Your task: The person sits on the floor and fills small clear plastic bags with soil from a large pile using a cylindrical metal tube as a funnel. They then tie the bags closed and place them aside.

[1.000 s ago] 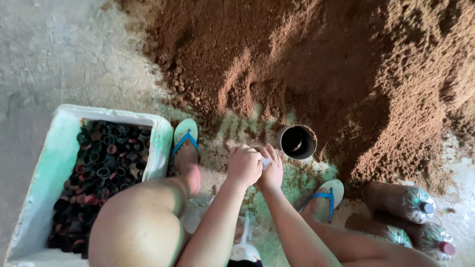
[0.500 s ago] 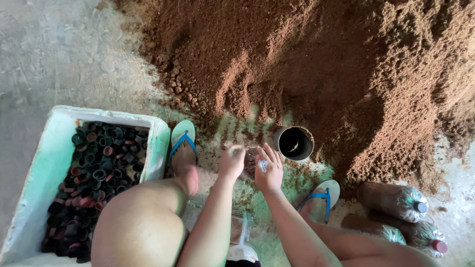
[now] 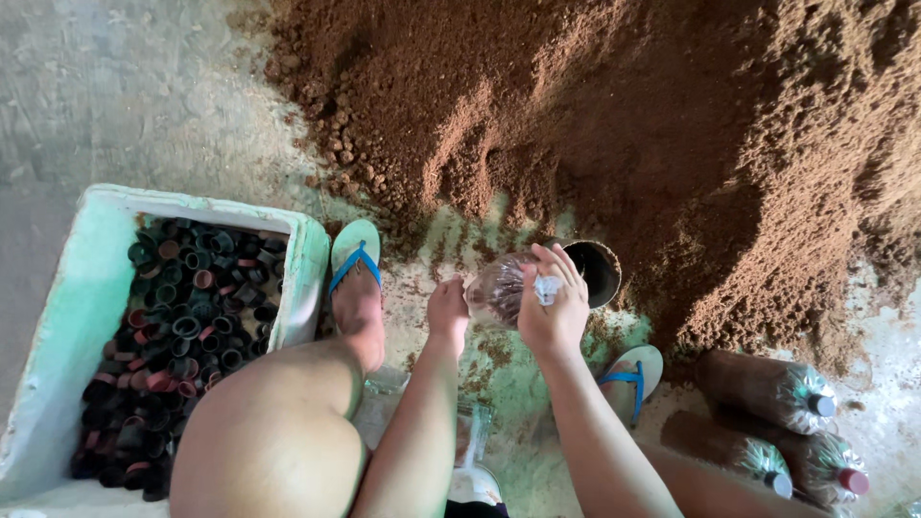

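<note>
Hands at centre, held over the floor beside the dark cylinder [image 3: 590, 270] at the foot of the brown substrate heap [image 3: 624, 125]. Right hand [image 3: 554, 305] is curled around a clear plastic bag [image 3: 497, 288], fingers closed on its upper edge; left hand [image 3: 448, 309] is closed on the bag's near side, thumb pinching the film. The bag hangs between both hands, just beside the cylinder's mouth, apparently empty. Judgement: to do this well, spread the bag's mouth evenly with both thumbs and keep the film untwisted. Foam box [image 3: 58, 384] of dark rings [image 3: 182, 326] sits at left; filled capped bags [image 3: 767, 388] lie at right.
</note>
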